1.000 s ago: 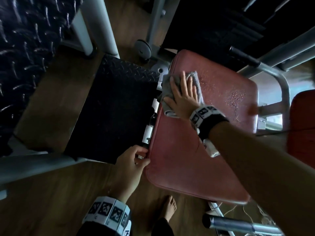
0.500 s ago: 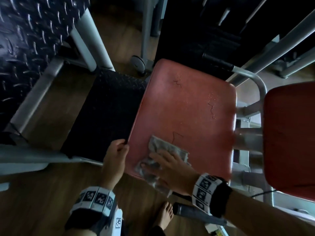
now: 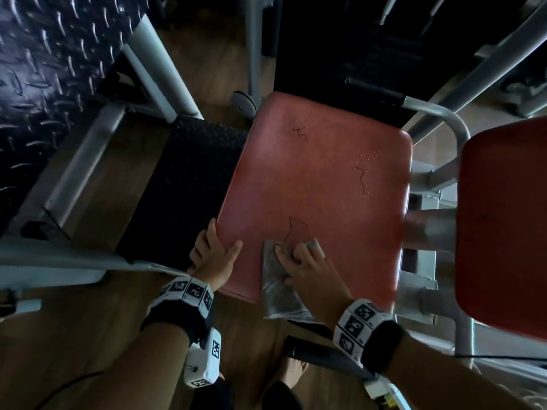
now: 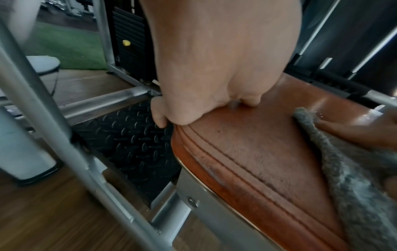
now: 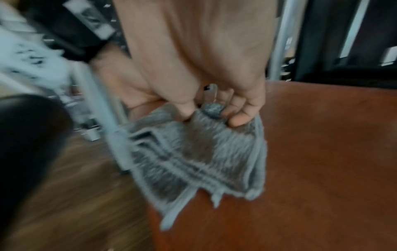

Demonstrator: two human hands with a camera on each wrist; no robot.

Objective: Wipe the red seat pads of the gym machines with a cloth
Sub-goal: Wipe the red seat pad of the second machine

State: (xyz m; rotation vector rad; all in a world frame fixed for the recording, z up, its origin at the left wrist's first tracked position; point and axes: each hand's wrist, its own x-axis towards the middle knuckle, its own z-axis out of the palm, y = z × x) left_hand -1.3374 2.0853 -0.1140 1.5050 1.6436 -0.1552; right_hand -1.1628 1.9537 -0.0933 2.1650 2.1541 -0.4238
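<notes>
Nearest you, your right hand (image 3: 307, 270) presses the grey cloth (image 3: 276, 291) onto the red seat pad (image 3: 319, 173) at its near edge, fingers curled into it. Your left hand (image 3: 213, 255) clamps the pad's left edge. Farther up, droplets (image 3: 367, 156) sit near the right side, so this pad looks unfinished. The second red pad (image 3: 503, 217) is yet to do. I can read no brand, only coded squares on your wristbands (image 3: 189, 291).

Your red seat pad (image 3: 319, 179) is smooth leather-like vinyl with a slight sheen, cracked in thin lines and ribbed with stitched seams near its edge, and your grey cloth (image 3: 278, 294) is a rough, fuzzy terry weave. Around you the machine frame (image 3: 162, 69) is smooth painted metal tube with a dull shine, the black step plate (image 3: 189, 184) carries a raised diamond tread, and the floor (image 3: 74, 335) looks like matt wood plank.
</notes>
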